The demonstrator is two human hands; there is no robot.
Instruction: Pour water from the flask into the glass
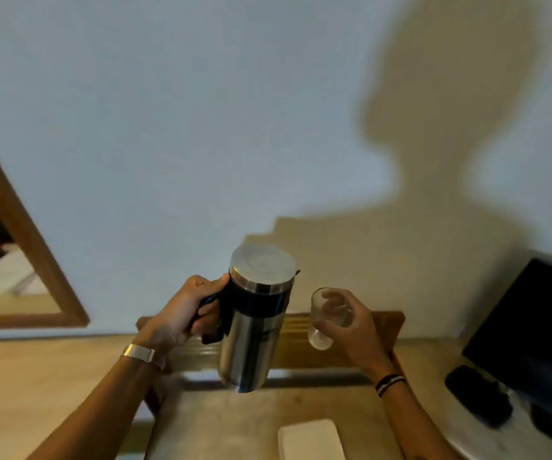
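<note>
A steel flask (254,330) with a flat metal lid and a black collar hangs in the air above the table, nearly upright. My left hand (181,313) grips its black handle. Just to the right, a clear glass (329,318) is held up at the same height by my right hand (354,327), fingers wrapped round its far side. The glass stands a little apart from the flask's spout. No stream of water shows between them, and I cannot tell how much is in the glass.
Below lies a beige table (52,376) with a wooden tray (380,322) against the wall. A white rectangular dish (311,439) sits near the front. A dark screen (540,333) and a black object (477,393) stand at the right. A framed mirror (19,234) hangs at the left.
</note>
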